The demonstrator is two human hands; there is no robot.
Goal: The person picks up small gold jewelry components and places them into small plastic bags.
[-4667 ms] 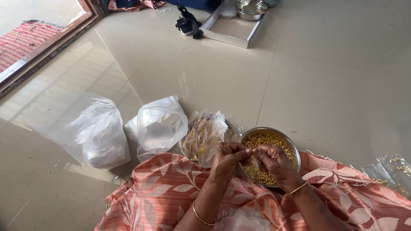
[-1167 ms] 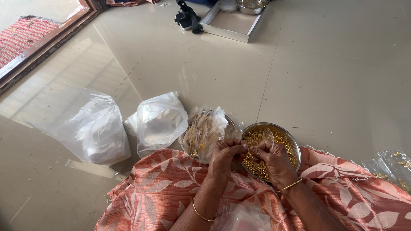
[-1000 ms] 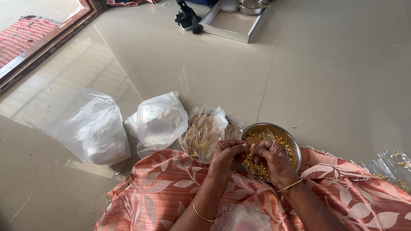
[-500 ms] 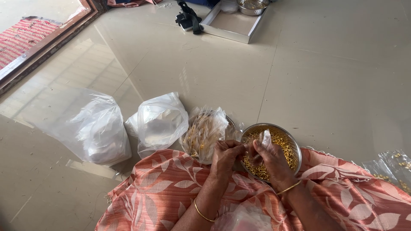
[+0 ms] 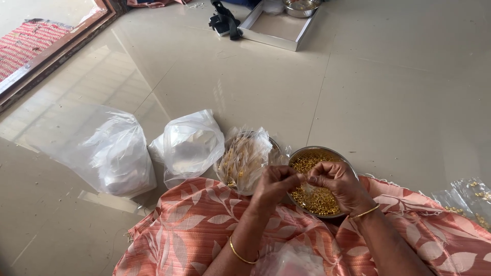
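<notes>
Your left hand (image 5: 276, 181) and right hand (image 5: 335, 181) pinch a small clear plastic packet (image 5: 308, 187) together over a steel bowl (image 5: 307, 153) of gold beads (image 5: 322, 200)

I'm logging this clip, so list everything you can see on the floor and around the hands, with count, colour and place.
Steel bowl: one, silver, full of small gold pieces, under the hands.
Small clear packet: one, pinched between both hands over the bowl.
Bowl of filled packets: one, clear and gold, left of the steel bowl.
Plastic bags: two, white, further left on the floor.
Tray: one, white-rimmed, far top.
Small steel bowl: one, beside the tray.
Black object: one, left of the tray.
Cloth: orange, leaf print, over the lap.
Left hand, right hand: each with a gold bangle.
</notes>
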